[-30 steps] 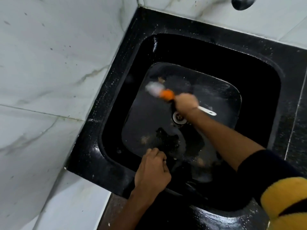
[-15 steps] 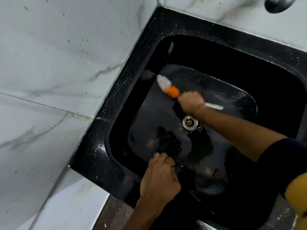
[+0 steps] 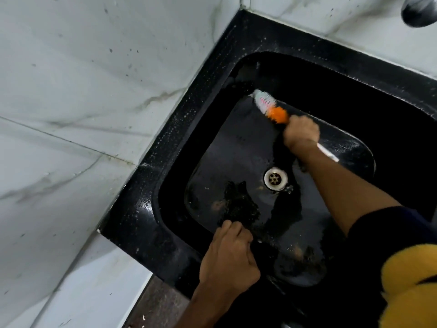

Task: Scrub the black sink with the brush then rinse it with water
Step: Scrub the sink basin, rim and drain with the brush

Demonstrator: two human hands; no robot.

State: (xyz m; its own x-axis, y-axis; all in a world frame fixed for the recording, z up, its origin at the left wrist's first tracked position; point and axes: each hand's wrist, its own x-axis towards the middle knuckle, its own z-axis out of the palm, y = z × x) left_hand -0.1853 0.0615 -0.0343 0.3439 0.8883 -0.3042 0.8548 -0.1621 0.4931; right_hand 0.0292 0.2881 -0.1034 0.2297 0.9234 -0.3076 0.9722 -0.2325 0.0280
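Observation:
The black sink [image 3: 208, 95] fills a corner between marble walls. Its wet floor carries dark grime patches around a metal drain [image 3: 275, 178]. My right hand [image 3: 301, 133] grips a brush [image 3: 272, 108] with a white and orange bristle head and a white handle. The bristles press on the far left corner of the basin floor. My left hand [image 3: 229, 259] rests on the near rim, its fingers curled over the edge into the basin.
White marble walls [image 3: 82, 102] stand close on the left and behind the sink. A metal tap [image 3: 418, 10] juts in at the top right. A brown floor [image 3: 156, 306] shows below the sink's front corner.
My right hand has pushed the brush from the middle of the basin floor up toward the far left corner. My left hand stays on the near rim.

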